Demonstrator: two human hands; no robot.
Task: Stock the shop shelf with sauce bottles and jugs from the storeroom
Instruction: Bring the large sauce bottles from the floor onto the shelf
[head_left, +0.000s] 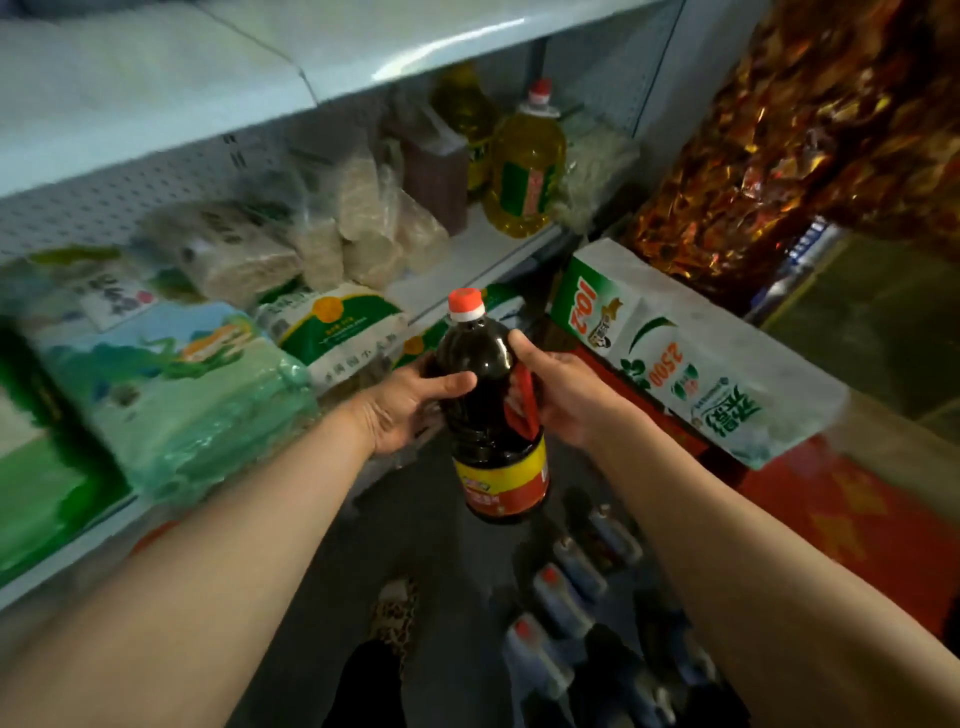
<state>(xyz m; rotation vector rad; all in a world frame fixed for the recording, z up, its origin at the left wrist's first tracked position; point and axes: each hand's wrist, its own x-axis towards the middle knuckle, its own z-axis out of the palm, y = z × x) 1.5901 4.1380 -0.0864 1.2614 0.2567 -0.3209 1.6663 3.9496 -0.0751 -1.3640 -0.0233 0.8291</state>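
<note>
Now I hold a dark sauce bottle (488, 410) upright in front of the shelf (493, 260), my left hand (410, 405) and right hand (561, 395) both wrapped around it. Best to keep it level and set it into bare shelf space near the oil jug (524, 176).

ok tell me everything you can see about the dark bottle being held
The dark bottle is a large, clear plastic one filled with nearly black sauce, topped by a red cap on a white collar. A red and yellow label wraps its lower body, and a red handle sits on its right side. It is upright, leaning slightly, held in mid-air in front of the shelf. The left hand grips its left shoulder; the right hand holds the handle side. Nothing else touches it.
</note>
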